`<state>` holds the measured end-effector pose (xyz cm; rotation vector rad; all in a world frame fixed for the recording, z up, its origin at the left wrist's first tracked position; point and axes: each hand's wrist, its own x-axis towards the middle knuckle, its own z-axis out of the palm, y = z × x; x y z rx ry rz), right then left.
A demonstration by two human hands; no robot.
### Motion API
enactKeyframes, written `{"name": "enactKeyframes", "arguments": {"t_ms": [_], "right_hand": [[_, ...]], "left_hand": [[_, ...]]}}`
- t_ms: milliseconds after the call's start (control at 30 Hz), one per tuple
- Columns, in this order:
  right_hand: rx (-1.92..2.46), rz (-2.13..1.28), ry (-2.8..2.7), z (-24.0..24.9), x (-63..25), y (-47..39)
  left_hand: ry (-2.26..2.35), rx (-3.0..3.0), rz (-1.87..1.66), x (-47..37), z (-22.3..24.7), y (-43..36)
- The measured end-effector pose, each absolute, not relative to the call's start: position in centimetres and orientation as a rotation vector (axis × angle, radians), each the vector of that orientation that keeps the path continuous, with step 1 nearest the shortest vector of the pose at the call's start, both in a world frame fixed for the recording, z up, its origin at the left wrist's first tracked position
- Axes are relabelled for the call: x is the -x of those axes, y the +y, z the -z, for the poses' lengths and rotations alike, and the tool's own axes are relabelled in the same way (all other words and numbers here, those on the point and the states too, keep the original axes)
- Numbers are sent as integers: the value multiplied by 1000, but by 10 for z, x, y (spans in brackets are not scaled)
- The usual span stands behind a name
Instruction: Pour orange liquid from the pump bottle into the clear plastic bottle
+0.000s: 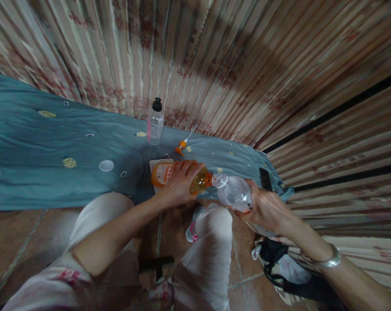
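the orange pump head with a thin pale tube (181,147) is already off and lies on the blue patterned cloth (20,142). the transparent orange plastic bottle with a white label (200,180) is above the cloth's near edge, its neck at the mouth of the clear, rounded plastic bottle (236,192); whether they touch cannot be told. this looks like the middle of the work: amber colour shows in the orange bottle, none is evident in the clear one, and any flow between them is too small to see. the pump is not yet back on.

the orange bottle's long axis runs almost level across the view, base to the person's left, neck to the right. the clear bottle faces it, mouth leftward, its axis sloping down to the right in the view.

the left hand's (181,183) fingers wrap the orange bottle's middle; the right hand's (263,207) grasp the clear bottle near its base.
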<state>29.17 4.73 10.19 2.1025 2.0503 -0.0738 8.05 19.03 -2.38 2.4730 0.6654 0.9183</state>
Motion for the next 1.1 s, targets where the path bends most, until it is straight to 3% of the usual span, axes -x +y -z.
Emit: {"name": "enactKeyframes", "arguments": {"t_ms": [1100], "right_hand": [[-2131,90,2041,-100,-293,47]], "left_hand": [[648,-2478,-936,-80,24,190]]}}
